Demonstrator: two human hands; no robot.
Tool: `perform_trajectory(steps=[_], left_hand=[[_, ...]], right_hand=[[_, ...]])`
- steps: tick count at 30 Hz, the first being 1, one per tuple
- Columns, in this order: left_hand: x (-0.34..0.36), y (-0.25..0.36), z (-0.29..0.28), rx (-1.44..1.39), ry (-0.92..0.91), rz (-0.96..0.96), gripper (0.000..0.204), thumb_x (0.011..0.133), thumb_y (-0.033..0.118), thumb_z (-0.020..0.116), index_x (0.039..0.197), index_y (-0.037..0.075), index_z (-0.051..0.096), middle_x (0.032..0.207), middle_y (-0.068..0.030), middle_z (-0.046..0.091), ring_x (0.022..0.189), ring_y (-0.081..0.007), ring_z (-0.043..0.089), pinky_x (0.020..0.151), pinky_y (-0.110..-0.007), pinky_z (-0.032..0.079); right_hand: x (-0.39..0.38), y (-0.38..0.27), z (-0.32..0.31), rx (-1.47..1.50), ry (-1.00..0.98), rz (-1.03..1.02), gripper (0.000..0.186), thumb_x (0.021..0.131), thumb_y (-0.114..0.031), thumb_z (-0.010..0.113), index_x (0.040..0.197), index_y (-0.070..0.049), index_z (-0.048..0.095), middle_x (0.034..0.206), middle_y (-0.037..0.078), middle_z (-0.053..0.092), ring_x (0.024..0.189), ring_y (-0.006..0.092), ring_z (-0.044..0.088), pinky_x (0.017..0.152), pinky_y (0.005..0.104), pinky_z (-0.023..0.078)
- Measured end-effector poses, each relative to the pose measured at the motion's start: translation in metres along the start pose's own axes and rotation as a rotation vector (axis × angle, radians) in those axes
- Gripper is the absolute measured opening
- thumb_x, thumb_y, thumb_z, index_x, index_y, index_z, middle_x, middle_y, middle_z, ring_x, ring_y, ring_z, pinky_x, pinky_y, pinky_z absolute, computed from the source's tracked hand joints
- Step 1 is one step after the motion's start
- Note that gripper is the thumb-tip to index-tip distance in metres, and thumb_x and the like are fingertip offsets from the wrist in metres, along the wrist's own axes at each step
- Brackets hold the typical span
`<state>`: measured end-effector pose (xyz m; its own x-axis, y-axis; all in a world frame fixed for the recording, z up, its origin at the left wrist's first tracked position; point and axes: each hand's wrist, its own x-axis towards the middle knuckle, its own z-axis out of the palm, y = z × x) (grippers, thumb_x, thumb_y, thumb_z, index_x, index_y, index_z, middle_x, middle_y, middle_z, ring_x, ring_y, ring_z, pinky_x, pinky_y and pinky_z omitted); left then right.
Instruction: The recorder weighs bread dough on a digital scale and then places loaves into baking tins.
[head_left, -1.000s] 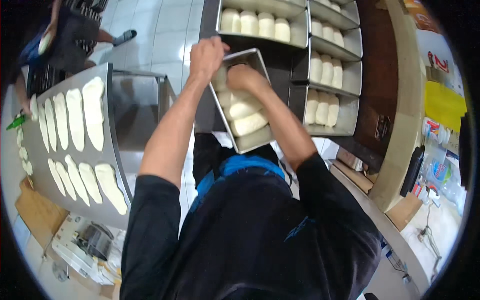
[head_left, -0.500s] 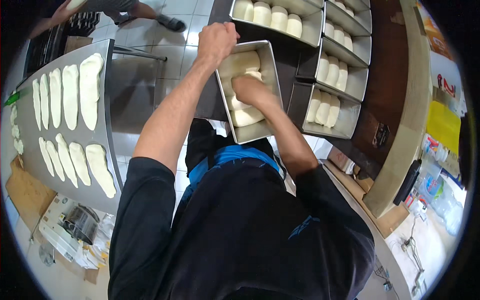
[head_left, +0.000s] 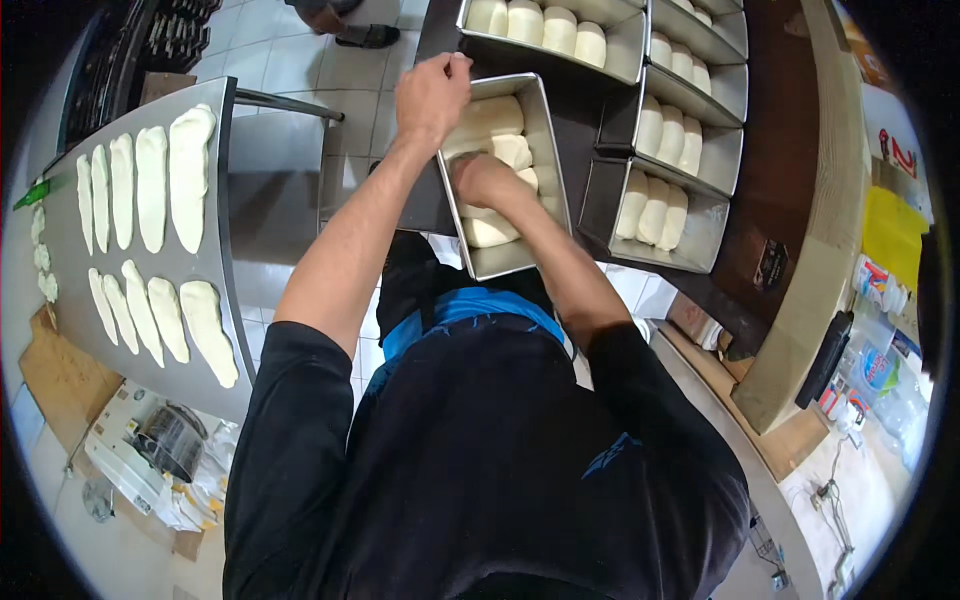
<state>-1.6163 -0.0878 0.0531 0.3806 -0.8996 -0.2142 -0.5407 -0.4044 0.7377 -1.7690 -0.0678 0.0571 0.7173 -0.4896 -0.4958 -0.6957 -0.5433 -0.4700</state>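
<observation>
In front of me a metal loaf pan (head_left: 555,170) sits tilted at the near edge of a dark table, with several pieces of pale dough (head_left: 492,116) lying crosswise in it. My left hand (head_left: 433,98) is closed at the pan's far left corner and appears to grip its rim. Inside the pan my right hand (head_left: 484,180) is curled into a fist, knuckles against the dough near the left wall. The underside of its fingers is hidden, and no object shows in it.
More loaf pans (head_left: 700,235) with dough rolls stand on the dark table (head_left: 760,130), right and far. To the left, a steel table (head_left: 225,330) carries two rows of flattened dough strips (head_left: 192,180). A person's foot (head_left: 368,37) shows beyond. Bottles (head_left: 885,375) stand far right.
My right hand has shifted left within the pan, baring more dough at its right. My left hand stays at the corner. The other person's feet have moved.
</observation>
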Motion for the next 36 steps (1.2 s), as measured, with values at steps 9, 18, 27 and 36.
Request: perform_trajectory(steps=[9,18,27,36], left_hand=[[0.005,-0.009,0.012,0.028,0.024,-0.008,0.042,0.097,0.036,0.046,0.104,0.011,0.080,0.096,-0.0148,0.078,0.086,-0.0414,0.070,0.081,-0.046,0.055],[0.004,0.000,0.002,0.032,0.020,-0.010,0.041,0.096,0.033,0.047,0.104,0.011,0.080,0.097,-0.0130,0.078,0.087,-0.0386,0.070,0.083,-0.045,0.054],[0.003,-0.007,0.007,-0.031,0.007,-0.011,0.042,0.099,0.034,0.044,0.107,0.012,0.079,0.096,-0.0073,0.079,0.091,-0.0348,0.070,0.086,-0.041,0.053],[0.006,-0.004,0.002,-0.158,-0.021,0.009,0.044,0.102,0.031,0.042,0.108,0.008,0.079,0.093,-0.0052,0.078,0.088,-0.0286,0.068,0.086,-0.035,0.052]], right_hand=[[0.007,-0.001,0.010,0.117,0.050,0.022,0.022,0.081,-0.005,0.057,0.083,0.007,0.075,0.085,0.024,0.074,0.077,0.0410,0.068,0.074,0.0488,0.055],[0.018,-0.006,0.018,0.083,-0.011,0.017,0.022,0.081,-0.006,0.058,0.086,0.005,0.077,0.084,0.023,0.074,0.074,0.0409,0.068,0.072,0.0484,0.055],[0.032,0.007,0.024,0.099,0.060,0.043,0.022,0.079,-0.007,0.061,0.086,0.004,0.078,0.084,0.022,0.074,0.071,0.0410,0.067,0.070,0.0484,0.056],[0.038,0.011,0.007,0.118,0.036,0.122,0.020,0.077,-0.009,0.065,0.086,0.002,0.078,0.086,0.019,0.075,0.072,0.0396,0.067,0.068,0.0476,0.055]])
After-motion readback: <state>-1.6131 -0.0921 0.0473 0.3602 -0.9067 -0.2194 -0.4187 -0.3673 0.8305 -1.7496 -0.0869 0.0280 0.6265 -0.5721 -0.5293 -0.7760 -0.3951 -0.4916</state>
